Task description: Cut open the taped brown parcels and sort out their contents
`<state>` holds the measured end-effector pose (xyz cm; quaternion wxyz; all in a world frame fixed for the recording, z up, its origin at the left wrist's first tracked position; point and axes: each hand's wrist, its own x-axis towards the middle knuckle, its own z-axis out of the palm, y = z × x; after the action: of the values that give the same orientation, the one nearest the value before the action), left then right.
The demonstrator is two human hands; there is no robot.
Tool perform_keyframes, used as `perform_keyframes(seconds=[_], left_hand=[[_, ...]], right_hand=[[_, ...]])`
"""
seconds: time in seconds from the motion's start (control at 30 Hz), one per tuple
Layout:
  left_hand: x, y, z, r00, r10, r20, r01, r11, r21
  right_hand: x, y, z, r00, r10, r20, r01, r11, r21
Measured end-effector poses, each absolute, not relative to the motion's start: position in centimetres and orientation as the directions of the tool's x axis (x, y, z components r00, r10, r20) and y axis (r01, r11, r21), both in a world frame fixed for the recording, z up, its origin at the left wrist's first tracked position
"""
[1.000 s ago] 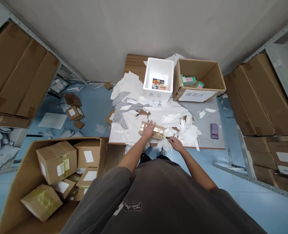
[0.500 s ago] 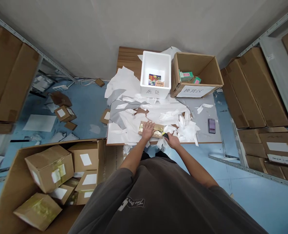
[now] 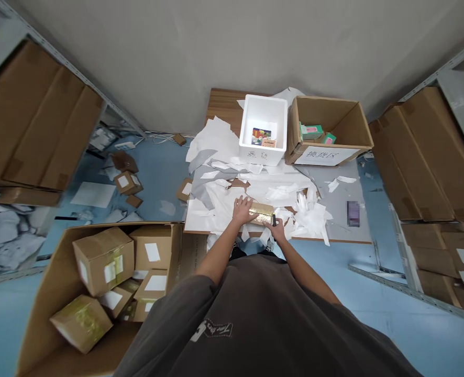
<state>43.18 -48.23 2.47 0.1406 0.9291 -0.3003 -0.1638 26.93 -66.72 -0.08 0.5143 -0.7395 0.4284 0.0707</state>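
A small flat cardboard parcel (image 3: 262,212) wrapped in shiny yellowish tape lies near the front edge of the table (image 3: 342,196), among torn white paper. My left hand (image 3: 242,210) rests flat on its left end with fingers spread. At the parcel's right end my right hand (image 3: 276,226) is closed round a small dark-handled cutter (image 3: 274,220), whose tip touches the parcel.
A white foam box (image 3: 263,131) and an open cardboard box (image 3: 330,131) with a paper label stand at the table's back. A phone (image 3: 353,212) lies at the right. A big carton (image 3: 98,283) of taped parcels sits on the floor at left. Shelves of cartons flank both sides.
My right hand has moved left with the cutter, from the white scraps onto the parcel's right end. My left hand has stayed pressed on the parcel.
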Motion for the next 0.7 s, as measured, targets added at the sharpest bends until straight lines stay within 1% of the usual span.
perform_keyframes(seconds=[0.07,0.13,0.23,0.3,0.33,0.43,0.5,0.57,0.6,0.63,0.7], left_hand=[[43.5,-46.7,3.1,0.786,-0.555,-0.272,-0.464,-0.82,0.334],[42.7,-45.2,3.6,0.82,-0.483,-0.307,-0.397,-0.867,0.302],[39.2,-43.9,3.9,0.884,-0.329,-0.332,-0.258,-0.936,0.24],[36.6,-43.7,4.1,0.897,-0.28,-0.343,-0.217,-0.953,0.21],[35.6,-43.7,4.2,0.888,-0.286,-0.36,-0.226,-0.954,0.2],[35.0,-43.3,5.0,0.866,-0.352,-0.356,-0.308,-0.935,0.176],[36.5,-42.8,5.6,0.817,-0.467,-0.337,-0.439,-0.884,0.16],[38.6,-42.6,6.0,0.666,-0.667,-0.334,-0.644,-0.74,0.193],[39.7,-42.6,6.0,0.589,-0.739,-0.329,-0.715,-0.665,0.216],[40.7,-42.7,6.0,0.521,-0.791,-0.32,-0.764,-0.599,0.238],[42.2,-43.3,5.8,0.438,-0.848,-0.297,-0.814,-0.515,0.27]], right_hand=[[29.1,-65.4,-0.6,0.543,-0.613,-0.573,-0.757,-0.063,-0.65],[31.7,-65.4,-0.5,0.498,-0.644,-0.58,-0.8,-0.083,-0.595],[36.8,-65.9,0.4,0.526,-0.639,-0.561,-0.811,-0.178,-0.557],[40.2,-66.0,1.3,0.567,-0.618,-0.545,-0.798,-0.25,-0.548],[41.4,-65.9,1.7,0.594,-0.601,-0.535,-0.784,-0.281,-0.554],[42.1,-66.1,2.8,0.67,-0.547,-0.501,-0.724,-0.332,-0.605],[39.9,-66.3,3.1,0.702,-0.515,-0.492,-0.694,-0.341,-0.634],[36.4,-66.0,2.9,0.715,-0.486,-0.503,-0.684,-0.335,-0.648],[34.6,-65.6,2.6,0.72,-0.469,-0.511,-0.68,-0.333,-0.653],[32.9,-65.1,2.3,0.724,-0.449,-0.524,-0.679,-0.329,-0.656],[30.3,-63.8,1.3,0.726,-0.428,-0.538,-0.675,-0.299,-0.674]])
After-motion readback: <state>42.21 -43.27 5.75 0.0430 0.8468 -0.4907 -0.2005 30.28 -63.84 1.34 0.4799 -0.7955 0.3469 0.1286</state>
